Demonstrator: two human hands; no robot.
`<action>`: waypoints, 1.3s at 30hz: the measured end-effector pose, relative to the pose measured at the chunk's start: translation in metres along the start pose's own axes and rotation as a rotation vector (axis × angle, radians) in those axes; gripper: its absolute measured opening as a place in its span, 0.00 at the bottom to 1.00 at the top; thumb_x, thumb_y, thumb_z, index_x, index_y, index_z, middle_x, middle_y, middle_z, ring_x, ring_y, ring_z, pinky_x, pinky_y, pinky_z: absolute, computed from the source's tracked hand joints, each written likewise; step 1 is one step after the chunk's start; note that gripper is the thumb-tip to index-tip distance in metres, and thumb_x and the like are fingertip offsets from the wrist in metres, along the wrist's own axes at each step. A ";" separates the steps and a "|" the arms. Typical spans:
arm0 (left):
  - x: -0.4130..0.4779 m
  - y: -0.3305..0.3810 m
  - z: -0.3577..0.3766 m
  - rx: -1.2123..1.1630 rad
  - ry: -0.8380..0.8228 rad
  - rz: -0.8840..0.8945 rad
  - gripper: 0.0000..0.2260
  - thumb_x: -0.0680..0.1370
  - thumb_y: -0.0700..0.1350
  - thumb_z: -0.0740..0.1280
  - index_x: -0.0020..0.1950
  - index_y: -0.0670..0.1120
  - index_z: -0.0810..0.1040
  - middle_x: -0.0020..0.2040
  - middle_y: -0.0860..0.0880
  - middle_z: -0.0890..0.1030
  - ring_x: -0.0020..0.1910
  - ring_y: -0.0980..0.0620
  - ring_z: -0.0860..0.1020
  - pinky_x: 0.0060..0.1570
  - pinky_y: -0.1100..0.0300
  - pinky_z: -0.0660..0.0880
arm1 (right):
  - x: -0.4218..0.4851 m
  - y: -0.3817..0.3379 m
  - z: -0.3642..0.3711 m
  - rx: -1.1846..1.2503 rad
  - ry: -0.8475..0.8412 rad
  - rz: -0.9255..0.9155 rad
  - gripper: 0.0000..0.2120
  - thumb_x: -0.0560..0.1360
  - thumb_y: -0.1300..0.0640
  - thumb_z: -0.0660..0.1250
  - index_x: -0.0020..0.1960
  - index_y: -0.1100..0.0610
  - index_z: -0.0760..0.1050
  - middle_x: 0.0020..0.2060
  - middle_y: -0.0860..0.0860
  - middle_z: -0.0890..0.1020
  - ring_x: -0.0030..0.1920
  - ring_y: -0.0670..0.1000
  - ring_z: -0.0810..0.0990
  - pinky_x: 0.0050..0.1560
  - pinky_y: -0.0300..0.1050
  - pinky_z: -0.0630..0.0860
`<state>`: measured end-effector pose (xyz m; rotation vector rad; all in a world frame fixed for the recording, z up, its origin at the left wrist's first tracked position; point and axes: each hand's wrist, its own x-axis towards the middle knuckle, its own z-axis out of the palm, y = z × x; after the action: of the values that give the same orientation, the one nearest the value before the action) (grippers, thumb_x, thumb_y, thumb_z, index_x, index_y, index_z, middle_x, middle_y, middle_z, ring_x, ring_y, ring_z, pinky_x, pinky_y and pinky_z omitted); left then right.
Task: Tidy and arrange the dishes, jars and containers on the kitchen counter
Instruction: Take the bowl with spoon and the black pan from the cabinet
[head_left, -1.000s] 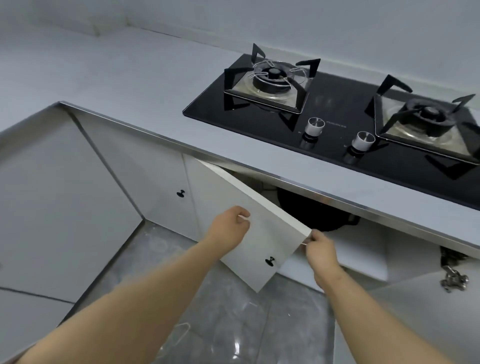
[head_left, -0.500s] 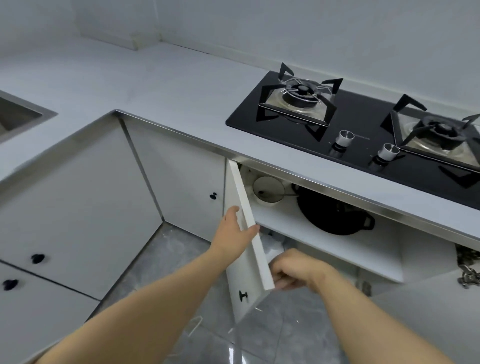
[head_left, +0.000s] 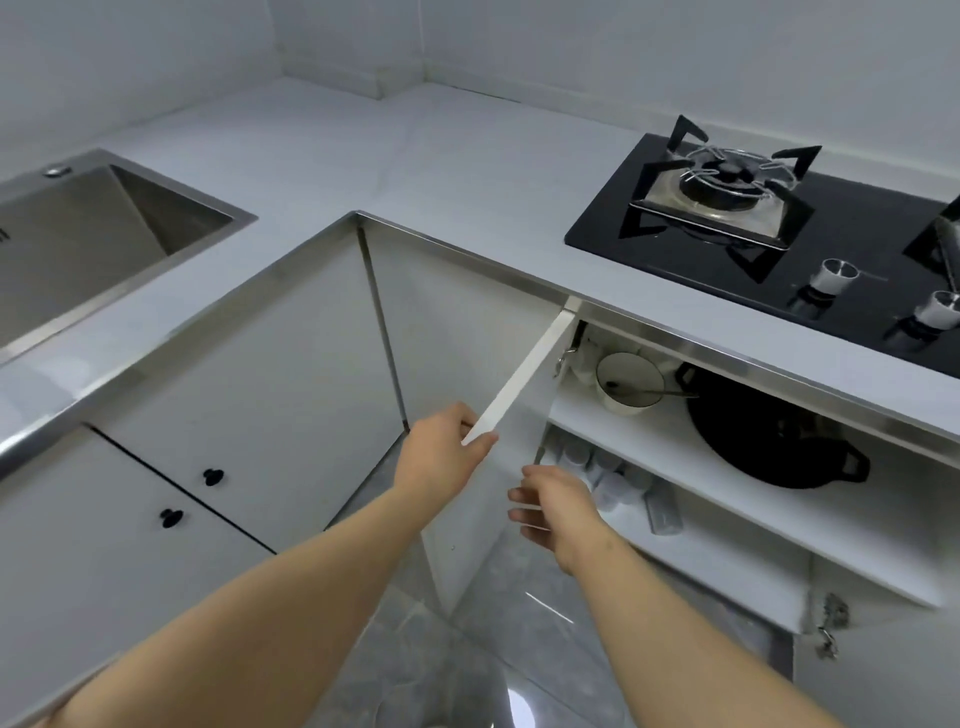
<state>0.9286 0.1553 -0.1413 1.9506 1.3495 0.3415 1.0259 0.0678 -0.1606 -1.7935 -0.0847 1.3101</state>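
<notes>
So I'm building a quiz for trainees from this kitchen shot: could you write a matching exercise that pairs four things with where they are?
Things:
1. black two-handled pan
2. small pale jars
3. stainless steel sink
4. left hand

Places:
A. lower cupboard shelf
B. set into the grey counter, far left
C. upper cupboard shelf
D. gripping the edge of the white cabinet door

Pairs: 1-C, 2-A, 3-B, 4-D

- One head-worn view, high above the corner tabletop (head_left: 467, 171), facing forward and down.
- Close to the open cabinet door (head_left: 522, 379); sink (head_left: 78, 244) at left edge, hob (head_left: 613, 234) at right.
</notes>
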 end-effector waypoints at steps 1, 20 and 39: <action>-0.003 0.000 0.002 0.003 0.002 0.010 0.10 0.76 0.48 0.67 0.53 0.44 0.76 0.47 0.49 0.81 0.48 0.48 0.78 0.49 0.53 0.76 | -0.001 0.000 0.001 0.002 0.007 0.002 0.08 0.78 0.61 0.58 0.42 0.52 0.71 0.36 0.52 0.77 0.32 0.50 0.74 0.34 0.39 0.67; -0.033 0.134 0.087 -0.089 -0.071 0.078 0.13 0.78 0.40 0.60 0.62 0.43 0.74 0.62 0.46 0.76 0.61 0.47 0.73 0.58 0.60 0.68 | -0.021 -0.022 -0.137 0.019 0.054 0.001 0.07 0.78 0.58 0.58 0.54 0.56 0.72 0.36 0.51 0.77 0.33 0.50 0.75 0.33 0.38 0.69; 0.045 0.157 0.242 -0.344 -0.210 -0.426 0.05 0.78 0.41 0.59 0.46 0.43 0.73 0.46 0.44 0.76 0.46 0.46 0.74 0.47 0.56 0.71 | 0.095 -0.013 -0.256 0.058 0.133 0.111 0.08 0.77 0.59 0.59 0.54 0.58 0.72 0.37 0.52 0.79 0.33 0.51 0.77 0.34 0.40 0.71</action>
<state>1.1980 0.0670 -0.2101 1.3388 1.4168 0.1441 1.2764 -0.0299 -0.2090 -1.8523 0.1264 1.2535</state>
